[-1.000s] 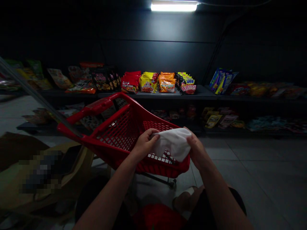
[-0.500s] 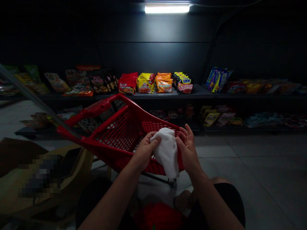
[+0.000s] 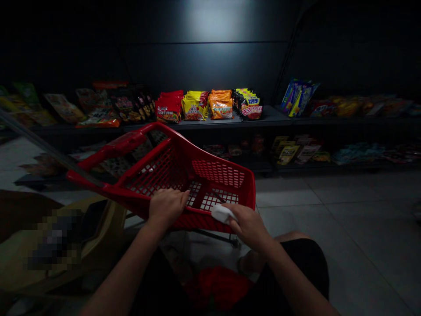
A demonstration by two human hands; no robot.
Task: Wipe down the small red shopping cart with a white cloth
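A red shopping cart (image 3: 158, 173) with a perforated basket stands in front of me, its handle towards the left. My left hand (image 3: 167, 205) is closed over the cart's near rim. In my right hand (image 3: 246, 223) is a bunched white cloth (image 3: 222, 213), pressed against the same rim farther right. The fingers of my right hand wrap round the cloth and hide part of it. Through the basket's grid floor the pale tiles show.
Shelves behind the cart hold noodle packets (image 3: 221, 106), blue snack bags (image 3: 297, 98) and other packets (image 3: 289, 153) lower down. A yellowish chair-like piece (image 3: 108, 232) with a blurred item stands at left. A metal pole (image 3: 42, 147) slants to the cart. Tiled floor (image 3: 345, 210) lies at right.
Both hands held the cloth area above the cart before. Now the cloth is bunched in my right hand at the rim, and my left hand has moved left onto the rim. The view has tilted down slightly.
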